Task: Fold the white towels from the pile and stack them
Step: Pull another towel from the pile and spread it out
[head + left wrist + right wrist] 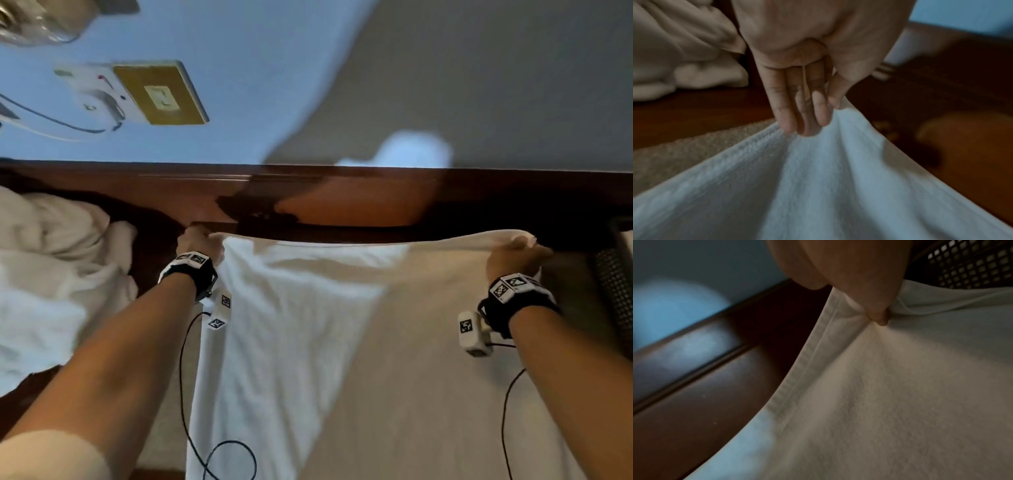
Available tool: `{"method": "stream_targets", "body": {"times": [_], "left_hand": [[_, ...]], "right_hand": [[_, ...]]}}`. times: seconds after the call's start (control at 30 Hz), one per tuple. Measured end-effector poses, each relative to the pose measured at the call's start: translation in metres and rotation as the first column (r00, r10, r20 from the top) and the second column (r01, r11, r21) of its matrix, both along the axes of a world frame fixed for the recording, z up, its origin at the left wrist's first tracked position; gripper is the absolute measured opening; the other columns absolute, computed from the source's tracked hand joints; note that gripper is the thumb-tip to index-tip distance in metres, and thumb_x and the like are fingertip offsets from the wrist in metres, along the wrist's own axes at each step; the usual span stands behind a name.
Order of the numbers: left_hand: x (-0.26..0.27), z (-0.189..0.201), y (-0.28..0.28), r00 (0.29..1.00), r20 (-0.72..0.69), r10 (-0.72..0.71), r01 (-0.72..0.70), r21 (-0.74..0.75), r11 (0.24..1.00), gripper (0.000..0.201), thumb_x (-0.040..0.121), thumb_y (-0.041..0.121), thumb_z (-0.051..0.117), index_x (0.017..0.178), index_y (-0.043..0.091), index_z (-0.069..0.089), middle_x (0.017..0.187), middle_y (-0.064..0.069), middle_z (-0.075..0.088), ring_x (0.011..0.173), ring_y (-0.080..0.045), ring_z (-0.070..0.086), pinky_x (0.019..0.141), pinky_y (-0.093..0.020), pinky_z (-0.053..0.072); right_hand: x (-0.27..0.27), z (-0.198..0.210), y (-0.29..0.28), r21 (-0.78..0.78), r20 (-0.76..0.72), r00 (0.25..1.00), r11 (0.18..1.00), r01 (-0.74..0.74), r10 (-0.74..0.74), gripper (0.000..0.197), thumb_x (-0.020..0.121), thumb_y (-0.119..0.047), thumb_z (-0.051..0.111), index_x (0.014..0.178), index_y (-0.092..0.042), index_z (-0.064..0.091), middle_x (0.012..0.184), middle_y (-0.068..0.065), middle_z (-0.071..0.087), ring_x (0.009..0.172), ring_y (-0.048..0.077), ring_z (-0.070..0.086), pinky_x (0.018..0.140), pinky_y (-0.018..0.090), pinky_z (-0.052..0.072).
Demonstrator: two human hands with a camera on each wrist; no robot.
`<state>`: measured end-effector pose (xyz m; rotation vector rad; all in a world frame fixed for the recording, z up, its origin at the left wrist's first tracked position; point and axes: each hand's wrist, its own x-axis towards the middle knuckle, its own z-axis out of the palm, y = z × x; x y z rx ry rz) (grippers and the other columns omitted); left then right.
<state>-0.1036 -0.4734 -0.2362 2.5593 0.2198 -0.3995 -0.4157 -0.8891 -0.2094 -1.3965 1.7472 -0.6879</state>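
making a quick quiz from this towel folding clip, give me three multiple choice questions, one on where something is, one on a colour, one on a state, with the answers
1. Where is the pile of unfolded towels?
A. left of the left hand
B. right of the right hand
C. between the hands

2. What colour is the wall behind the table?
A. red
B. light blue
C. green

3. How is the towel held?
A. lying untouched
B. held by one hand only
C. stretched between both hands

Answers:
1. A, the head view shows the crumpled heap beyond the left hand.
2. B, the wall above the dark wooden table is pale blue.
3. C, the left hand and the right hand each pinch a far corner, and the edge runs taut between them.
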Motion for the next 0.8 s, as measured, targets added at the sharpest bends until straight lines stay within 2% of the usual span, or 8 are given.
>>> {"method": "stream_targets", "body": {"times": [0.1,0.17,0.27,0.37,0.43,0.53,0.67,0.8], "left_hand": [[-0.009,-0.012,-0.024,0.959,0.112,-0.262,0.226,0.264,0.938,0.032,0.090,0.023,0.062,0.122,0.016,0.065,0.125,-0.019,0.062,0.114,-0.044,0.060,0.097,-0.048,0.053],[-0.019,-0.020,-0.049,0.850,0.181,-0.494,0.443,0.263,0.857,0.029,0.094,0.017,0.059,0.122,0.015,0.066,0.129,-0.020,0.057,0.115,-0.043,0.055,0.097,-0.049,0.050],[-0.038,-0.031,-0.083,0.616,0.153,-0.773,0.692,0.364,0.623,0.021,0.092,0.021,0.063,0.110,0.022,0.075,0.126,-0.012,0.065,0.115,-0.038,0.057,0.093,-0.047,0.050],[-0.055,-0.037,-0.103,0.492,0.088,-0.866,0.762,0.438,0.477,0.023,0.092,0.033,0.063,0.113,0.027,0.071,0.133,-0.004,0.063,0.125,-0.032,0.052,0.094,-0.045,0.042],[-0.059,-0.043,-0.108,0.488,0.036,-0.872,0.764,0.466,0.446,0.031,0.093,0.035,0.063,0.122,0.025,0.065,0.138,-0.004,0.058,0.130,-0.029,0.046,0.097,-0.047,0.038],[-0.056,-0.049,-0.112,0.510,-0.044,-0.859,0.769,0.471,0.432,0.034,0.093,0.034,0.063,0.124,0.023,0.057,0.139,-0.004,0.049,0.131,-0.028,0.042,0.101,-0.048,0.036],[-0.053,-0.051,-0.116,0.529,-0.079,-0.845,0.761,0.485,0.431,0.032,0.092,0.036,0.061,0.119,0.020,0.056,0.134,-0.004,0.051,0.128,-0.027,0.041,0.101,-0.052,0.033],[-0.049,-0.050,-0.119,0.535,-0.120,-0.836,0.774,0.465,0.429,0.032,0.094,0.040,0.057,0.120,0.022,0.056,0.130,-0.003,0.056,0.125,-0.026,0.042,0.102,-0.052,0.027]], "right_hand": [[0.009,-0.029,-0.004,-0.044,-0.029,0.997,0.996,-0.078,0.077,0.062,0.106,-0.017,0.043,0.159,-0.012,0.011,0.157,0.023,0.034,0.139,0.036,0.042,0.110,0.038,0.034],[0.019,-0.045,-0.005,-0.162,-0.161,0.945,0.937,-0.309,0.284,0.053,0.102,-0.011,0.049,0.152,-0.015,0.033,0.150,0.024,0.042,0.134,0.039,0.045,0.110,0.044,0.038],[0.037,-0.063,0.005,-0.203,-0.495,0.585,0.569,-0.797,0.642,0.029,0.096,-0.010,0.051,0.118,-0.007,0.069,0.128,0.022,0.062,0.119,0.043,0.054,0.102,0.052,0.044],[0.049,-0.074,0.018,-0.010,-0.654,0.228,0.294,-0.956,0.721,0.031,0.095,-0.013,0.059,0.123,-0.018,0.069,0.132,0.010,0.062,0.123,0.036,0.052,0.107,0.046,0.036],[0.054,-0.079,0.021,0.079,-0.701,0.145,0.278,-0.957,0.699,0.034,0.095,-0.021,0.061,0.127,-0.030,0.063,0.133,0.004,0.056,0.126,0.028,0.046,0.110,0.044,0.024],[0.059,-0.081,0.017,0.093,-0.753,0.119,0.283,-0.955,0.647,0.030,0.092,-0.031,0.064,0.122,-0.037,0.060,0.129,0.001,0.052,0.124,0.026,0.039,0.109,0.045,0.013],[0.072,-0.076,0.013,0.197,-0.778,-0.018,0.216,-0.956,0.628,0.037,0.092,-0.032,0.064,0.127,-0.038,0.054,0.132,-0.002,0.051,0.127,0.023,0.039,0.110,0.046,0.010],[0.083,-0.070,0.009,0.218,-0.792,-0.066,0.181,-0.959,0.607,0.020,0.087,-0.035,0.067,0.105,-0.037,0.057,0.113,-0.006,0.054,0.117,0.022,0.042,0.102,0.044,0.013]]}}
